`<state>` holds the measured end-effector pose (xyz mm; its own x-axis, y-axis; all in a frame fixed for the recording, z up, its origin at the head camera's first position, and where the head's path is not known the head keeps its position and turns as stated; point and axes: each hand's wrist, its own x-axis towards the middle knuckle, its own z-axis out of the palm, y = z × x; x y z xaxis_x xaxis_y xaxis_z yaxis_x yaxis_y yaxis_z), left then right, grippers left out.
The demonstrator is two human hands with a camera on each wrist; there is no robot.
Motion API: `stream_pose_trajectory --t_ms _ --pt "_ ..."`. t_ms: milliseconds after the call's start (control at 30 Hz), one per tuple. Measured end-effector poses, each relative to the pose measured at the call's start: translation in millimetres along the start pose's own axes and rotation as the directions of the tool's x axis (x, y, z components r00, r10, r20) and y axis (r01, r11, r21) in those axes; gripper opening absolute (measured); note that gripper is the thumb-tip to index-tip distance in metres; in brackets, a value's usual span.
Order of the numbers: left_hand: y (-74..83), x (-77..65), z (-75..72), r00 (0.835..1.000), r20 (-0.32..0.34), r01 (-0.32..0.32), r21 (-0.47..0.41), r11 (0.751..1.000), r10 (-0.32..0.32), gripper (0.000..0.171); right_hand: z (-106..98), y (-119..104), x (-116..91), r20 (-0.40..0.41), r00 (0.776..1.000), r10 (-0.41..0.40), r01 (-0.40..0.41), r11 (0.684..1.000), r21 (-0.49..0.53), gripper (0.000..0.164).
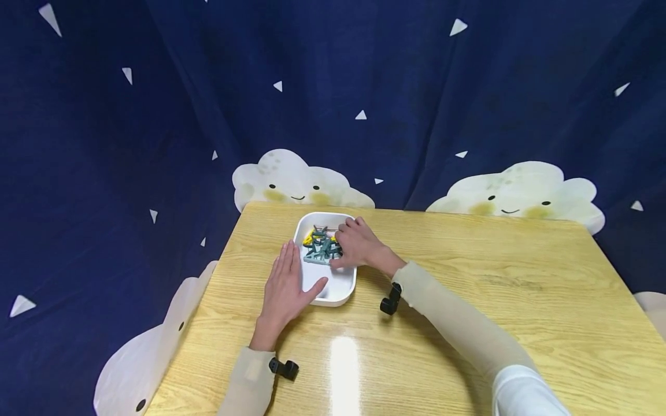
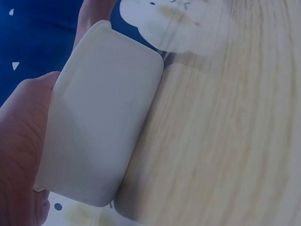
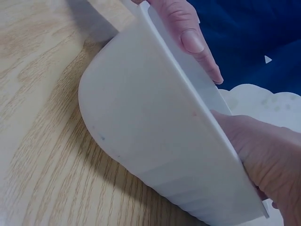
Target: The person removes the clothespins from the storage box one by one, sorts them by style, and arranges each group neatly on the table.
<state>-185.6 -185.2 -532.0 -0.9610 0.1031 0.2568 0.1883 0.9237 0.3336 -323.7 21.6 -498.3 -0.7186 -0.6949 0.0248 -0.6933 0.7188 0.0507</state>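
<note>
A white plastic bin (image 1: pixel 338 283) with rounded corners stands on the wooden table, its tall side wall (image 2: pixel 103 113) filling much of the left wrist view. Dark green and teal openwork plastic pieces (image 1: pixel 324 249) lie heaped in its far half, with a little yellow piece (image 1: pixel 308 240) among them. My left hand (image 1: pixel 283 289) rests along the bin's left rim, fingers straight and thumb spread over the near end. From the right, my right hand (image 1: pixel 359 245) reaches over the rim into the bin, its bent fingers at the pieces. Its fingertips are hidden, so I cannot tell whether they grip one.
The wooden table (image 1: pixel 468 289) stretches to the right and toward me. Behind it hangs a dark blue curtain (image 1: pixel 322 115) with white triangles and smiling clouds. Black camera mounts (image 1: pixel 390 300) sit on both wrists.
</note>
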Motion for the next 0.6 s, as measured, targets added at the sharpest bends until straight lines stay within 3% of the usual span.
stream_pose_trajectory --t_ms 600 --pt "0.1 0.5 -0.5 1.000 0.008 0.010 0.000 1.000 -0.010 0.113 -22.9 21.0 -18.8 -0.149 0.988 0.032 -0.012 0.991 0.133 0.052"
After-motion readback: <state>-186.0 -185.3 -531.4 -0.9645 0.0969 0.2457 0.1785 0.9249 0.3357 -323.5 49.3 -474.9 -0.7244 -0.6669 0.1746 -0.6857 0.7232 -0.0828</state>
